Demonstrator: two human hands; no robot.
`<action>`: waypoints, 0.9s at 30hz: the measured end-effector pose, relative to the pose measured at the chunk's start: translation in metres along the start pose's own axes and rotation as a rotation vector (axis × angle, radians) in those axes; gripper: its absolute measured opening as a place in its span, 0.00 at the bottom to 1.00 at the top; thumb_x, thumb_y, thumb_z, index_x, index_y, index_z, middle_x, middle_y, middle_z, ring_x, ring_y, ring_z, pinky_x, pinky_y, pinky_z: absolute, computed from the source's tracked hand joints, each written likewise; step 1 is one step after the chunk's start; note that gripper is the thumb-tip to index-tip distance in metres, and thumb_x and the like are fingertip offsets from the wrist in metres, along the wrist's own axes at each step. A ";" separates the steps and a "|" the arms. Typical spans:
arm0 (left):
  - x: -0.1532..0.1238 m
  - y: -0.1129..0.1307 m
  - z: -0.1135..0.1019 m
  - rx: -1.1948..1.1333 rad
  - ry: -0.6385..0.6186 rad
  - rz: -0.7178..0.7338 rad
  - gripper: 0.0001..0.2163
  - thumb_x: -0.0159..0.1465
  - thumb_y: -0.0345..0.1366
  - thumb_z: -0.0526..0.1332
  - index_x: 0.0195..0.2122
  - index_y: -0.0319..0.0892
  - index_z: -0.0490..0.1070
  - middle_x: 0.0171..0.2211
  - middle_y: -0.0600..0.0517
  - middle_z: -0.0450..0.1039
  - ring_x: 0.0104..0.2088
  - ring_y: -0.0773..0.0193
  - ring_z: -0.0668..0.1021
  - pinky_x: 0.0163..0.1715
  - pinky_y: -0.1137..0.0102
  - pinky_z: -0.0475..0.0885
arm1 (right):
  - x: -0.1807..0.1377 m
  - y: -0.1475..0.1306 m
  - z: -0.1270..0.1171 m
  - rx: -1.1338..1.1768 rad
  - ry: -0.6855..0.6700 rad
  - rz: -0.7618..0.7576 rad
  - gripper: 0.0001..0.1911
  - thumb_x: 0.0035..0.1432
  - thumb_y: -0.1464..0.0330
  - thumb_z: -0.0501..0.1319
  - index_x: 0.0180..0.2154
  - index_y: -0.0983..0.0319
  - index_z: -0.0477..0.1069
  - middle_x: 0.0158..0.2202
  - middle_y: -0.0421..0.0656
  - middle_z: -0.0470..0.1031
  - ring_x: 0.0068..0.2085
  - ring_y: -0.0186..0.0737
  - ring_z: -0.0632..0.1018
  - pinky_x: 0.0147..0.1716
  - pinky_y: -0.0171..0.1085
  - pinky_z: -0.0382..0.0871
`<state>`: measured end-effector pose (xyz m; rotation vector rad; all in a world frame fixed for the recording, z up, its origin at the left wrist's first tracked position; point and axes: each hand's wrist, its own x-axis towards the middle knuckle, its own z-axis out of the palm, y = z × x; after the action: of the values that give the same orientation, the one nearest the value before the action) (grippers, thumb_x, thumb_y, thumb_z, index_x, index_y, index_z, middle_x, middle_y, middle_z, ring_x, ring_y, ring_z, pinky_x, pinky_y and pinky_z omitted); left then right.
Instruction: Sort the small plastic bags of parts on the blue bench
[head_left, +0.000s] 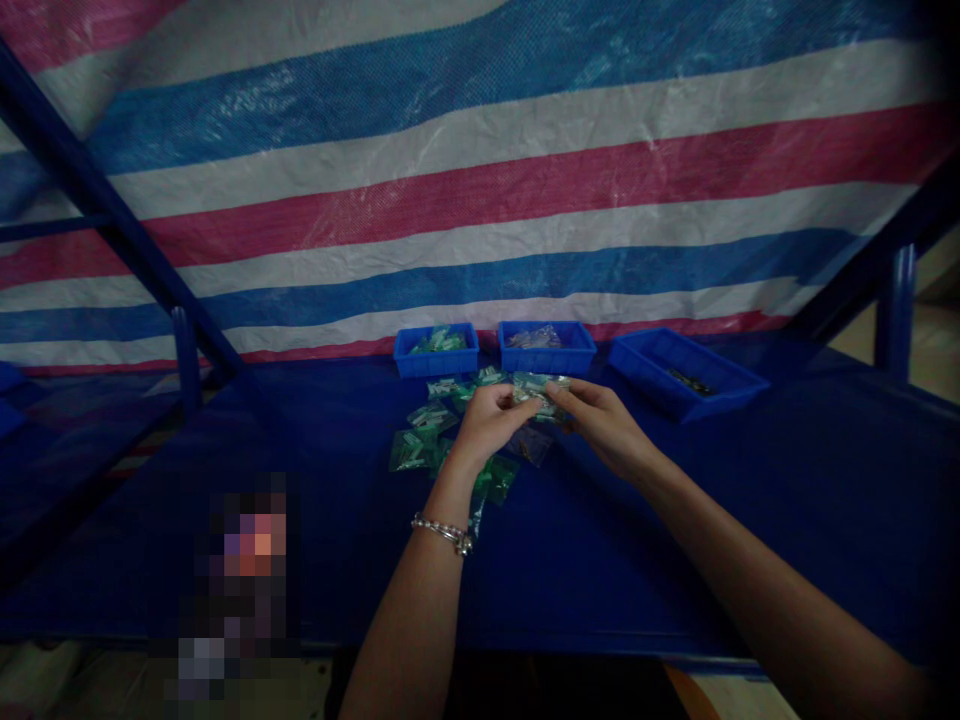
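My left hand (491, 420) and my right hand (600, 420) meet over a blue table (750, 500), fingers pinched together on a small clear plastic packet (538, 392) held between them. A bead bracelet (444, 532) circles my left wrist. Several more small greenish packets (420, 440) lie scattered on the table under and left of my hands.
Three blue trays stand along the table's back edge: the left tray (436, 350) with green packets, the middle tray (546, 346) with clear packets, the right tray (686, 372) holding a few dark bits. A striped tarp (480, 180) hangs behind. Blue frame posts (896, 300) stand at both sides.
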<state>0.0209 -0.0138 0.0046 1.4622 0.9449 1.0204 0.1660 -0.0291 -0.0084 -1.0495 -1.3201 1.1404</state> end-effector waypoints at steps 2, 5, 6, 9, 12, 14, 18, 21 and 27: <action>0.001 0.000 0.000 -0.012 0.013 0.008 0.08 0.51 0.36 0.62 0.24 0.35 0.68 0.21 0.54 0.66 0.22 0.72 0.66 0.25 0.74 0.59 | 0.000 0.000 0.000 -0.013 -0.010 0.006 0.18 0.47 0.55 0.61 0.32 0.64 0.73 0.24 0.40 0.68 0.23 0.30 0.64 0.20 0.32 0.54; 0.001 -0.001 0.000 -0.026 0.033 0.022 0.08 0.51 0.37 0.62 0.25 0.35 0.69 0.21 0.53 0.67 0.23 0.72 0.66 0.25 0.74 0.59 | 0.000 0.000 -0.001 -0.037 -0.020 0.012 0.19 0.47 0.55 0.61 0.33 0.64 0.73 0.26 0.42 0.69 0.24 0.31 0.65 0.20 0.32 0.55; 0.001 -0.001 -0.001 -0.022 0.042 0.026 0.09 0.51 0.37 0.62 0.24 0.35 0.68 0.21 0.53 0.66 0.22 0.72 0.66 0.24 0.74 0.59 | 0.000 0.000 -0.001 -0.044 -0.022 0.012 0.19 0.47 0.55 0.61 0.33 0.64 0.74 0.25 0.42 0.69 0.24 0.31 0.65 0.20 0.32 0.55; 0.001 -0.002 -0.001 -0.012 0.059 0.032 0.09 0.51 0.37 0.62 0.23 0.35 0.68 0.21 0.53 0.66 0.23 0.72 0.66 0.24 0.74 0.59 | 0.000 0.001 -0.001 -0.054 -0.026 0.007 0.18 0.47 0.56 0.62 0.33 0.64 0.74 0.24 0.42 0.68 0.24 0.32 0.65 0.20 0.32 0.55; 0.002 -0.002 -0.001 -0.021 0.062 0.033 0.09 0.51 0.37 0.62 0.24 0.35 0.69 0.21 0.53 0.67 0.23 0.72 0.67 0.24 0.74 0.59 | 0.000 0.002 -0.001 -0.046 -0.036 -0.004 0.17 0.47 0.56 0.62 0.33 0.64 0.74 0.23 0.41 0.67 0.24 0.31 0.64 0.21 0.33 0.55; 0.001 -0.002 -0.001 -0.014 0.062 0.019 0.09 0.51 0.37 0.62 0.25 0.35 0.69 0.21 0.53 0.67 0.22 0.72 0.66 0.24 0.74 0.59 | 0.000 0.002 -0.001 -0.039 -0.038 -0.009 0.17 0.47 0.57 0.62 0.33 0.64 0.73 0.23 0.41 0.68 0.24 0.31 0.64 0.21 0.33 0.55; -0.001 0.001 -0.001 0.048 0.066 -0.034 0.09 0.52 0.38 0.61 0.26 0.35 0.70 0.21 0.52 0.67 0.22 0.72 0.67 0.22 0.74 0.58 | 0.000 0.000 -0.001 -0.028 -0.021 -0.013 0.16 0.47 0.57 0.62 0.32 0.64 0.73 0.23 0.40 0.67 0.23 0.31 0.64 0.21 0.33 0.54; -0.002 0.003 0.000 0.061 0.048 -0.048 0.10 0.53 0.39 0.60 0.26 0.35 0.70 0.22 0.51 0.68 0.22 0.72 0.67 0.22 0.74 0.58 | 0.000 0.000 -0.001 -0.028 -0.014 -0.020 0.17 0.47 0.57 0.62 0.32 0.64 0.73 0.23 0.40 0.68 0.23 0.31 0.64 0.21 0.33 0.55; 0.000 -0.002 0.000 0.057 0.046 -0.005 0.10 0.52 0.39 0.61 0.25 0.35 0.69 0.22 0.52 0.67 0.23 0.72 0.66 0.23 0.74 0.59 | 0.000 0.000 -0.002 -0.032 -0.027 -0.026 0.16 0.47 0.57 0.62 0.33 0.63 0.73 0.23 0.40 0.67 0.24 0.31 0.64 0.21 0.33 0.55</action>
<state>0.0206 -0.0130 0.0025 1.4881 1.0170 1.0351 0.1675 -0.0287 -0.0087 -1.0410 -1.3738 1.1209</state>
